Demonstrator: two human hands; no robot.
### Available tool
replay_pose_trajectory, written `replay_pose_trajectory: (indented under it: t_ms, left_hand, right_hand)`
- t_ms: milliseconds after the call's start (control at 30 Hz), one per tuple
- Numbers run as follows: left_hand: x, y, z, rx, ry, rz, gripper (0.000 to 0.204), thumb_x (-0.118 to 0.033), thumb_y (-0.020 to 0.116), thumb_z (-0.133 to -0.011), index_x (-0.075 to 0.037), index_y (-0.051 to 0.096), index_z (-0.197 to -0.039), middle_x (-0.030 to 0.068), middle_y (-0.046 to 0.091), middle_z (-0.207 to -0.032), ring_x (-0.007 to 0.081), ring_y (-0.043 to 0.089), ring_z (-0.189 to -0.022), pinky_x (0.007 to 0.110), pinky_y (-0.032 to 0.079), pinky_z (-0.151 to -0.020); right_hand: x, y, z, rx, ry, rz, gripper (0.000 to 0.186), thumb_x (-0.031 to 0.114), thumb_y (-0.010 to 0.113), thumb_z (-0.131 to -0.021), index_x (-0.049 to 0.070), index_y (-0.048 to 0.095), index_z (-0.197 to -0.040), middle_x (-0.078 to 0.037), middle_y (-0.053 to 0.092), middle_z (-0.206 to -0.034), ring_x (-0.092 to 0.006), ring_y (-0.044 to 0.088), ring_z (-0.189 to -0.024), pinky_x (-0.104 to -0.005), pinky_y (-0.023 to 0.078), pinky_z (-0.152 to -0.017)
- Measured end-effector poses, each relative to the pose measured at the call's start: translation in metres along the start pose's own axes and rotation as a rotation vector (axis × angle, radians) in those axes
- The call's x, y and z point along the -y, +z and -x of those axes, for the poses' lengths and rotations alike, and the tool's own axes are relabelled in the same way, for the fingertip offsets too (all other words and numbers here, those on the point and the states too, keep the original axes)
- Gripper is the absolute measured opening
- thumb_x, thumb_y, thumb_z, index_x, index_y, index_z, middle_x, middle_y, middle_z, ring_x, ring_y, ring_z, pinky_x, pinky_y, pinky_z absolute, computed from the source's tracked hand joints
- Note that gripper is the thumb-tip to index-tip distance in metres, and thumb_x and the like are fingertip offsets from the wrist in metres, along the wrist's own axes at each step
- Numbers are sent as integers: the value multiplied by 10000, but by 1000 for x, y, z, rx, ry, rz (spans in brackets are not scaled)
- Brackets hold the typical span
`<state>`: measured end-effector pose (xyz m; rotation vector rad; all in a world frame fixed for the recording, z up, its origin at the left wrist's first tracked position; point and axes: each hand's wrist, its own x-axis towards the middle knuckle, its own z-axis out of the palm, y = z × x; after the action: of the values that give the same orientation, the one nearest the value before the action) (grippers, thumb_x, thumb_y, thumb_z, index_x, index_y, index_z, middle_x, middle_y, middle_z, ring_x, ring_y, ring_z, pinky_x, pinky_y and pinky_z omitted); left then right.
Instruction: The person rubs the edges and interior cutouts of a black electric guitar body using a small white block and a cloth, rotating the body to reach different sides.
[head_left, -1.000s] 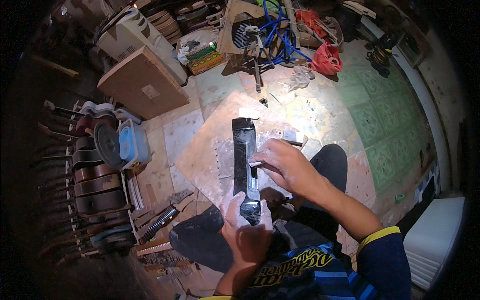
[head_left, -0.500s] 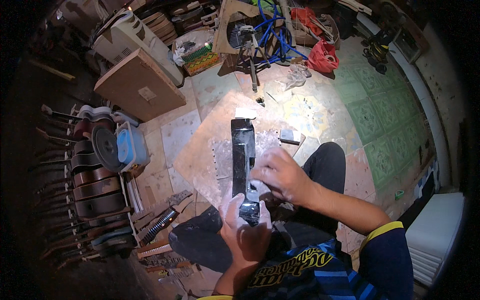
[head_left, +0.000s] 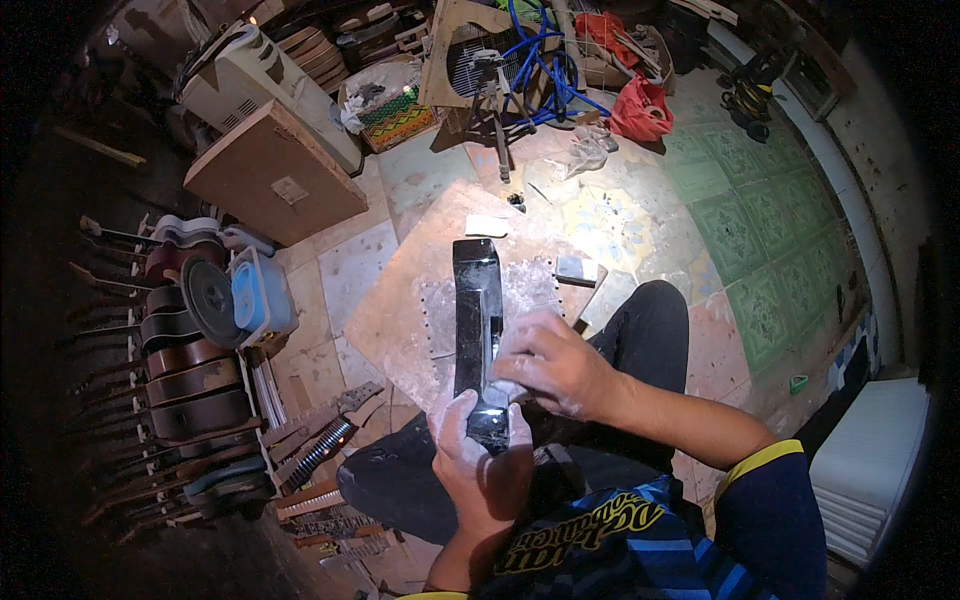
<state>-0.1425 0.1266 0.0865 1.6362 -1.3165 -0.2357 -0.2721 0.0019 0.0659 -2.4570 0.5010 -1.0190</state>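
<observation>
My left hand point(head_left: 478, 465), whitened with powder, grips the lower end of a glossy black elongated piece point(head_left: 474, 270), which has a long recess along its right side. My right hand point(head_left: 555, 365) is closed against that right side, fingers bent over the recess; what it holds there is hidden. Under the piece lies a dusty pale sheet point(head_left: 532, 295) on a square board point(head_left: 385, 315). A white strip point(head_left: 485, 225) lies beyond the piece's top end, and a small dark-and-pale block point(head_left: 575, 268) sits right of it.
Guitars point(head_left: 190, 400) line a rack at the left, beside a clear tub point(head_left: 270, 290) and a leaning board point(head_left: 260, 180). Blue hose point(head_left: 550, 75), boxes and a red bag point(head_left: 640, 115) are piled at the far side. A white panelled object point(head_left: 870, 450) stands at lower right.
My right hand has slid down along the piece's right side toward my left hand. The piece has shifted slightly left, with my left hand still on it.
</observation>
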Motion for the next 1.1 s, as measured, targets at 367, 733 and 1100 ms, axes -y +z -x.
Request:
replay_pose_trajectory:
  t_ms: [367, 733, 1100]
  left_hand:
    - [3, -3, 2, -2, 4, 5, 562, -116, 792, -785, -58, 482, -1250, 274, 590, -1220, 437, 649, -1027, 448, 531, -890]
    - [6, 1, 1, 19, -94, -122, 672, -94, 811, -742, -28, 437, -1297, 257, 573, -1215, 404, 601, -1102, 468, 464, -991]
    - [6, -2, -2, 50, -84, -55, 633, -79, 792, -773, -33, 437, -1295, 260, 591, -1187, 384, 635, -1035, 442, 492, -947]
  right_hand:
    - [-7, 2, -1, 24, 3, -60, 361, 61, 729, -710, 66, 682, -1068, -99, 592, -1054, -325, 564, -1085, -421, 474, -950]
    - [-2, 0, -2, 58, -6, -139, 427, 52, 754, -685, 66, 664, -1102, -119, 576, -1115, -338, 545, -1150, -423, 449, -1016]
    - [-6, -12, -15, 61, 69, -87, 326, 17, 691, -722, 70, 656, -1042, -99, 580, -1051, -323, 562, -1034, -409, 468, -923]
